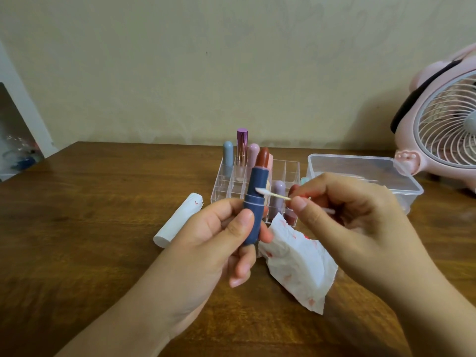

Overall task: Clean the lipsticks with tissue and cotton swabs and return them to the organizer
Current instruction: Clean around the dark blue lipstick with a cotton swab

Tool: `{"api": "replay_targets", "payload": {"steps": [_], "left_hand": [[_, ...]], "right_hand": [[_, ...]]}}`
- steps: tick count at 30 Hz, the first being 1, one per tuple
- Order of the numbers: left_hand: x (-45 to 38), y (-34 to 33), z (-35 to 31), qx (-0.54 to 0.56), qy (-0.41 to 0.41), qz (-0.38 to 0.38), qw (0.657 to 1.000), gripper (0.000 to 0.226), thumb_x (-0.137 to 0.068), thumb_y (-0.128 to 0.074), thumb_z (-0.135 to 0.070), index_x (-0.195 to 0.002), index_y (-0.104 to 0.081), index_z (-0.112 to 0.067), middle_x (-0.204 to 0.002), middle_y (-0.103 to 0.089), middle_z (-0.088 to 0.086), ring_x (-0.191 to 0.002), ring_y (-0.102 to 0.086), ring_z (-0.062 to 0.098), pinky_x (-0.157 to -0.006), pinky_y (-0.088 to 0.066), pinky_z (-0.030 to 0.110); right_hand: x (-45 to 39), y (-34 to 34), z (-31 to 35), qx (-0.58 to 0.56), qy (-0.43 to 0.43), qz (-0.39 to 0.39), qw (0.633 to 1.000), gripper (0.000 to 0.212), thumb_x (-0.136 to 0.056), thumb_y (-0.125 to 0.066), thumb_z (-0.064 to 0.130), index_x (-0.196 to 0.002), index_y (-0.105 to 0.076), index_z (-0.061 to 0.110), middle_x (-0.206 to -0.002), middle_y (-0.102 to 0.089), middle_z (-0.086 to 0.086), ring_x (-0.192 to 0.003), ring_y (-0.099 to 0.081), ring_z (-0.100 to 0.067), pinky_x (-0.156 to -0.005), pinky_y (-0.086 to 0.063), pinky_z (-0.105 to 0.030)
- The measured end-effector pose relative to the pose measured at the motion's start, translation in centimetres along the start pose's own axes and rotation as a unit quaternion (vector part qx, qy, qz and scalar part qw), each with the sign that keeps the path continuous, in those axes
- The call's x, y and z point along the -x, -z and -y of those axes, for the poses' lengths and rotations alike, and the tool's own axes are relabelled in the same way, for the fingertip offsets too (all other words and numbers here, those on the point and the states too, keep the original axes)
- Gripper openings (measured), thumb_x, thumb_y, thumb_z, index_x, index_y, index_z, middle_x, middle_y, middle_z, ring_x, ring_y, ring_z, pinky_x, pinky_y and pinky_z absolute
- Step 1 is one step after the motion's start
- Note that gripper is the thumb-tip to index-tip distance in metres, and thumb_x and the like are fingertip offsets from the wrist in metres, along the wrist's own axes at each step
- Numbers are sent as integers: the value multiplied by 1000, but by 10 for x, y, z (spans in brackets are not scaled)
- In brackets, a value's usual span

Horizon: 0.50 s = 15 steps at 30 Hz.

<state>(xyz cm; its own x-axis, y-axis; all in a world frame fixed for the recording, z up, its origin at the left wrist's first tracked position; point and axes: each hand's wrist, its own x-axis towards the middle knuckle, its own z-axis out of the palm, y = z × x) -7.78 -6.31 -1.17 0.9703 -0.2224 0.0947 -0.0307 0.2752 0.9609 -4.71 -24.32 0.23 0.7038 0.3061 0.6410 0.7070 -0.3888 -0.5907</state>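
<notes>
My left hand (219,240) grips an uncapped dark-blue lipstick (255,202) upright, its brown-red bullet raised. My right hand (347,215) pinches a cotton swab (273,195) whose white tip touches the blue tube just below the bullet. A white tissue (298,266) stained red hangs under my right hand, its top tucked behind my fingers. Behind the hands stands the clear organizer (291,168) with several capped lipsticks in it: a blue-grey one (228,155), a purple metallic one (242,148), a pink one (253,153) and a lilac one (278,191).
A rolled white tissue pack (177,220) lies on the wooden table (103,228) to the left. A clear plastic box (360,168) stands at the right, with a pink desk fan (443,119) behind it. A wall runs close behind the table.
</notes>
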Motion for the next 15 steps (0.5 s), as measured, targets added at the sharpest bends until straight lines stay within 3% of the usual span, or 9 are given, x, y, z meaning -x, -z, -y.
{"api": "replay_targets", "payload": {"steps": [6,12,15], "left_hand": [[1,1,-1,-18,0,-19,1000,24,-83,-65,-32,-96,-65,-12,-80,-67,6,-40,-40,8,-36,-33,17],[0,3,0,23,7,3,1000,34,-76,-59,-27,-107,-66,-14,-83,-69,11,-46,-52,11,-40,-42,19],[0,2,0,19,2,20,1000,27,-80,-55,-28,-100,-70,-16,-81,-68,10,-47,-51,11,-42,-43,19]], "right_hand": [[-1,-1,0,0,0,-33,999,13,-85,-55,38,-83,-65,31,-68,-61,3,-59,-54,-11,-50,-41,-16],[1,-4,1,-16,-12,12,1000,19,-83,-54,42,-79,-67,28,-69,-64,2,-62,-58,-17,-53,-46,-27],[1,-2,1,-7,-19,11,1000,18,-82,-54,44,-83,-67,32,-73,-66,8,-65,-62,-14,-56,-49,-34]]}}
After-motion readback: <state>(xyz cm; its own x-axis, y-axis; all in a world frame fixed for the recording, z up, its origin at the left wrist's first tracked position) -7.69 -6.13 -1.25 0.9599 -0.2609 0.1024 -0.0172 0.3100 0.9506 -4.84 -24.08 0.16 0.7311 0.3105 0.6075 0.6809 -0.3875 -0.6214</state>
